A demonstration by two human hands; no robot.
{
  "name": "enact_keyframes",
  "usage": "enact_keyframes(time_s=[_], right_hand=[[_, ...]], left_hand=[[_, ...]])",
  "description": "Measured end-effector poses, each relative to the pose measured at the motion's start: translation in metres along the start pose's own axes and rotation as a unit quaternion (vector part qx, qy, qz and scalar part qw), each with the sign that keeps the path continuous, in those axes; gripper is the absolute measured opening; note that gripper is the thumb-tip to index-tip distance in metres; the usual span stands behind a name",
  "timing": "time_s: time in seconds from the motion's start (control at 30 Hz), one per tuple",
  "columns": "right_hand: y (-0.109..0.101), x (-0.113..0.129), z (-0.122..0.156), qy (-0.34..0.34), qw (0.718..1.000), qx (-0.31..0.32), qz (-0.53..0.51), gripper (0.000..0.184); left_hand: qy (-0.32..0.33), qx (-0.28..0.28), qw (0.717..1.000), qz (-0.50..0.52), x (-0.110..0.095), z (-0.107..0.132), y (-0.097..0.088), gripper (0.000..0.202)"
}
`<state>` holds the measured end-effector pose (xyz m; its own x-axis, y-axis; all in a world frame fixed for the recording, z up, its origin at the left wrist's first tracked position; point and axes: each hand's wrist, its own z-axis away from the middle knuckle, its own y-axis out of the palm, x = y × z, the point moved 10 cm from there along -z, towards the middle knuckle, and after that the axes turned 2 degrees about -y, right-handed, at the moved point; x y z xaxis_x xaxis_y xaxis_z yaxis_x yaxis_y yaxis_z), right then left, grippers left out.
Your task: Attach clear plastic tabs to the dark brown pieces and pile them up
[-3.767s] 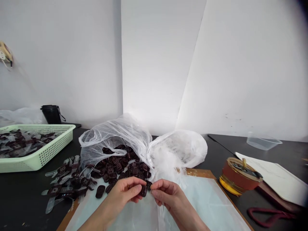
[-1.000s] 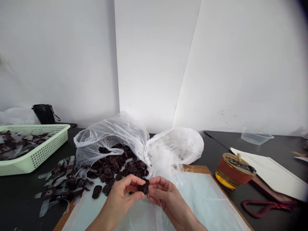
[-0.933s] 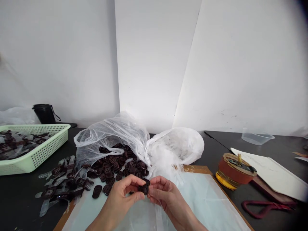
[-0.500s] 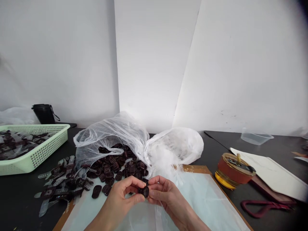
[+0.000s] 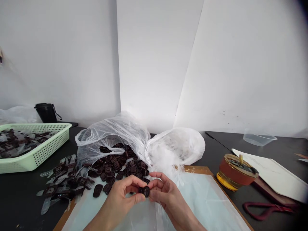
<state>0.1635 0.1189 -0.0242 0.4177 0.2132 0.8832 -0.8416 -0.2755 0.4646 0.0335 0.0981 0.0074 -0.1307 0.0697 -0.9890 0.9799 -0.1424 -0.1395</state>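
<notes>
Between my two hands is a small dark brown plastic buckle-like piece (image 5: 145, 191), held above the pale blue sheet. My left hand (image 5: 125, 195) pinches it from the left between thumb and finger. From the other side, the thumb and forefinger of my right hand (image 5: 165, 192) close on it, with another finger raised. Many similar dark oval pieces (image 5: 115, 165) spill from a clear plastic bag (image 5: 115, 125) just beyond my hands. A second bag (image 5: 178, 144), holding clear pieces, lies to its right. At the left is a heap of dark pieces with clear straps attached (image 5: 64, 183).
A pale green basket (image 5: 48, 150) of strapped pieces stands at the left, near a black cup (image 5: 45, 113). On the right are a tape dispenser roll (image 5: 237, 171), dark red scissors (image 5: 261, 210), a white pad (image 5: 269, 173) and a clear plastic tub (image 5: 258, 138).
A finger of my right hand has lifted away from the piece. Both hands stay in nearly the same place, and the view has shifted slightly.
</notes>
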Motion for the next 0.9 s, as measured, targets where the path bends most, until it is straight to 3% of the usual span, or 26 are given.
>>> enact_keyframes(time_s=[0.47, 0.9], right_hand=[[0.0013, 0.0052, 0.0004, -0.023, 1.000, -0.001, -0.004, 0.064], [-0.0044, -0.0043, -0.0041, -0.008, 0.999, 0.006, 0.033, 0.049]], left_hand=[[0.002, 0.022, 1.000, 0.008, -0.0022, 0.0001, 0.0034, 0.018], [0.055, -0.002, 0.994, -0.094, -0.0075, 0.0006, -0.0024, 0.025]])
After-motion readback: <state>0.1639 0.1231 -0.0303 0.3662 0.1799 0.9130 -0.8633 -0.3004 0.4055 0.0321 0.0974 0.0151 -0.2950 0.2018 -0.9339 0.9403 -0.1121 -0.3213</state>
